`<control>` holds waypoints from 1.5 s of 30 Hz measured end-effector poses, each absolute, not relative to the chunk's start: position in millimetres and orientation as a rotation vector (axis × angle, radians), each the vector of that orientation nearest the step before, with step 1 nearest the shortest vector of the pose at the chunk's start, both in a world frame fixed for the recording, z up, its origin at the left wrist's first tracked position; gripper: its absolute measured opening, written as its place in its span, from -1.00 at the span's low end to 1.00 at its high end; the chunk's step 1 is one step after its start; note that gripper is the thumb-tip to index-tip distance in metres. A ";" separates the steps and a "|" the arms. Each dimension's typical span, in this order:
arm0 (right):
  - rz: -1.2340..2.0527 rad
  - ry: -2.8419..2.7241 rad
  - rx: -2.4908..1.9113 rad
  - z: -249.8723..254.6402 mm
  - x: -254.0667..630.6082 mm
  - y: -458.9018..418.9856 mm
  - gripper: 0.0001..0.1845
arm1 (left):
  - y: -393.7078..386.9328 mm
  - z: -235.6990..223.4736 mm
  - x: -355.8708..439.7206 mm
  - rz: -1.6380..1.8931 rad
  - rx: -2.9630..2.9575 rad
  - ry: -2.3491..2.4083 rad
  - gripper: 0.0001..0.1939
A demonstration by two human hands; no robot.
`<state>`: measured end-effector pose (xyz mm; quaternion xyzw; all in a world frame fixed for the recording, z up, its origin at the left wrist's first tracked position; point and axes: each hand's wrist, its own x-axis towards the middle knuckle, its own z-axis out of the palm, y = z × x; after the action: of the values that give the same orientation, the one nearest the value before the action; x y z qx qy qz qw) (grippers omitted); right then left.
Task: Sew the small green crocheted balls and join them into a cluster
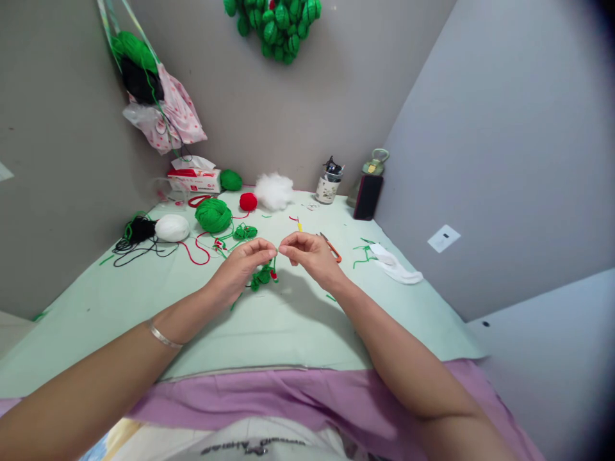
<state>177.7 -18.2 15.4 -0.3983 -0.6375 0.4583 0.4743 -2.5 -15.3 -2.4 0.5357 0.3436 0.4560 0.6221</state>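
Note:
Above the middle of the table, my left hand and my right hand meet almost fingertip to fingertip. The left thumb and forefinger are pinched on a strand of green yarn. Below them a small green crocheted piece with bits of red and white is partly hidden by that hand. My right thumb and forefinger are pinched too; whatever lies between them is too small to make out. Just beyond the right hand is an orange-handled cutting tool, partly covered, and a small yellow tool.
Back left stand a green yarn ball, a white one, a red one, black yarn and a tissue box. White stuffing, a pen cup and a phone against a bottle line the back.

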 end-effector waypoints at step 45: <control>1.268 -1.544 -0.998 13.8 183.6 -12.8 -0.61 | 5.4 9.7 -28.2 1.081 1.833 0.914 -0.90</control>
<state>183.6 -12.8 13.8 -0.4015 -0.6211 0.5104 0.4388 -28.2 5.4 9.7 0.7249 0.3614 0.4277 0.4013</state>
